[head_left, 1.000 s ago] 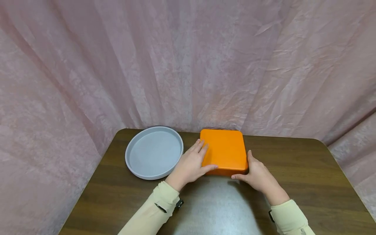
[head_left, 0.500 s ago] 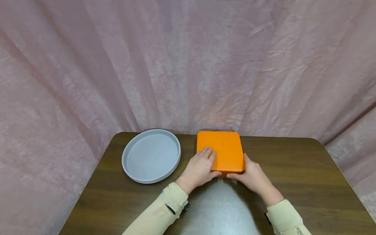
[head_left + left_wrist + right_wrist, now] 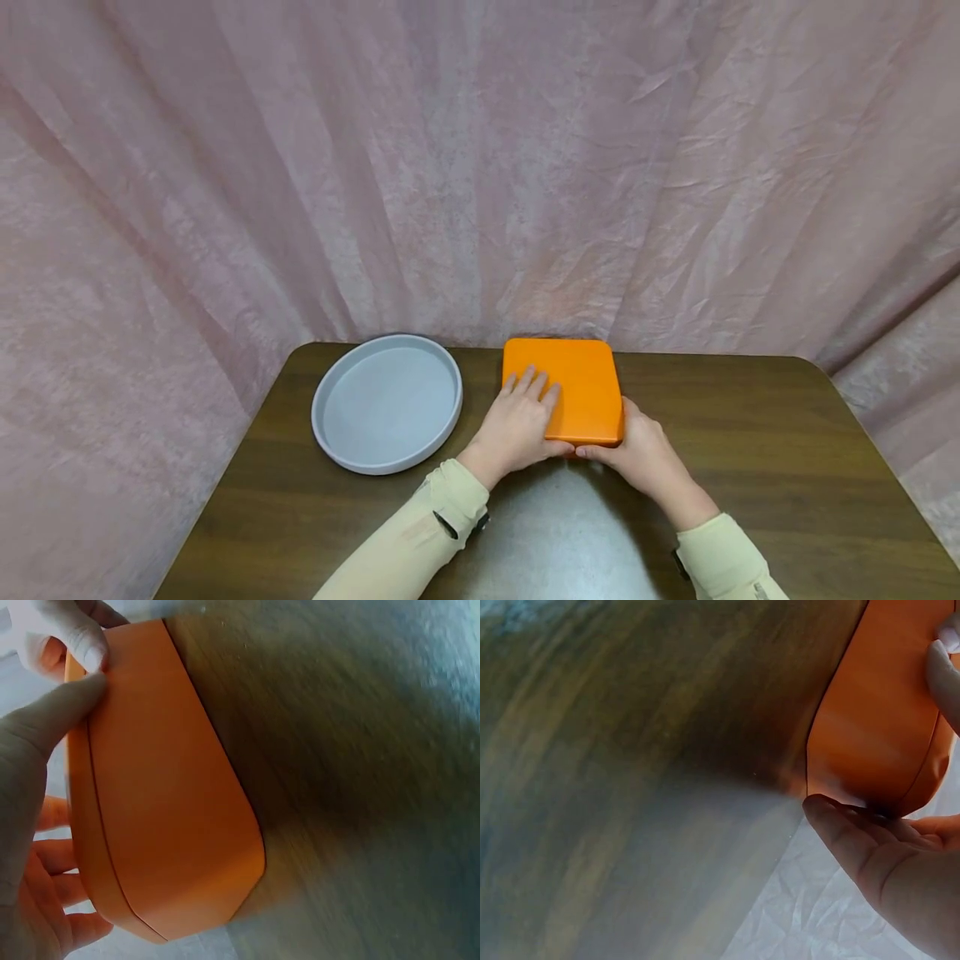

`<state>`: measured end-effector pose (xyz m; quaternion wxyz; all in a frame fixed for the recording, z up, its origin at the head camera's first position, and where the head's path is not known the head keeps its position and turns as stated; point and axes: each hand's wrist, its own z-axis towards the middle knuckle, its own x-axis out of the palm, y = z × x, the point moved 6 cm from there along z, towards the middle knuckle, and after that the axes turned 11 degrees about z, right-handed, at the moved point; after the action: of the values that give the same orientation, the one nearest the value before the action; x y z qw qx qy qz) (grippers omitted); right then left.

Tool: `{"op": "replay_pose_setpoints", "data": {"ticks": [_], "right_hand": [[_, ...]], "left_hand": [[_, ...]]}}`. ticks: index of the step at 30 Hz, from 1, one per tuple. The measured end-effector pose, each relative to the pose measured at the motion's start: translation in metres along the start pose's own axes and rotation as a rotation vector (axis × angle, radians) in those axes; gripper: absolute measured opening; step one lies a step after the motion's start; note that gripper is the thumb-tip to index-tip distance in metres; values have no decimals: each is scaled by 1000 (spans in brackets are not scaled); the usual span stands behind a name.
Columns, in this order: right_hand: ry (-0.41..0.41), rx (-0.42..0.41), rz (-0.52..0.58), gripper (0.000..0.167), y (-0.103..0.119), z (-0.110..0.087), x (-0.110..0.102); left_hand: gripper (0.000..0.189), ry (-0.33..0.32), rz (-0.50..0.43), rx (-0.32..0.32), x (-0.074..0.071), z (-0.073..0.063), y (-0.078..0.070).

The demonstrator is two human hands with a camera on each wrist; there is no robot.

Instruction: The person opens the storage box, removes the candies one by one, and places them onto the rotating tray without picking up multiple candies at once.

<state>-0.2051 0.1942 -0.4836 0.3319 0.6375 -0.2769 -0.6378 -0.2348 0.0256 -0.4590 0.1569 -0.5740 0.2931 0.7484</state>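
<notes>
An orange lidded box (image 3: 588, 379) sits at the table's back edge, slightly right of the middle in the head view. Spread fingers of my left hand (image 3: 516, 427) rest on its lid (image 3: 88, 825), and the thumb lies along the front edge. My right hand (image 3: 647, 452) holds the near right corner, fingers against the right side and thumb across the front. Both thumb tips almost meet at the front, over the dark seam below the lid, as the left wrist view shows. The lid is down on the box, so the inside is hidden.
A round pale grey tray (image 3: 386, 408) with a low rim stands on the brown wooden table (image 3: 750, 433), left of the box. A pink curtain (image 3: 480, 167) hangs behind the table's back edge.
My left hand has slid right along the lid, and its thumb has come closer to the right thumb. The right thumb has moved inward along the front. The view has shifted slightly.
</notes>
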Motion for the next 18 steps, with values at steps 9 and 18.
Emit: {"op": "replay_pose_setpoints", "data": {"ticks": [9, 18], "right_hand": [[-26, -25, -2, 108, 0, 1, 1], [-52, 31, 35, 110, -5, 1, -1]], "left_hand": [[106, 19, -17, 24, 9, 3, 3], [102, 15, 68, 84, 13, 7, 1]]}}
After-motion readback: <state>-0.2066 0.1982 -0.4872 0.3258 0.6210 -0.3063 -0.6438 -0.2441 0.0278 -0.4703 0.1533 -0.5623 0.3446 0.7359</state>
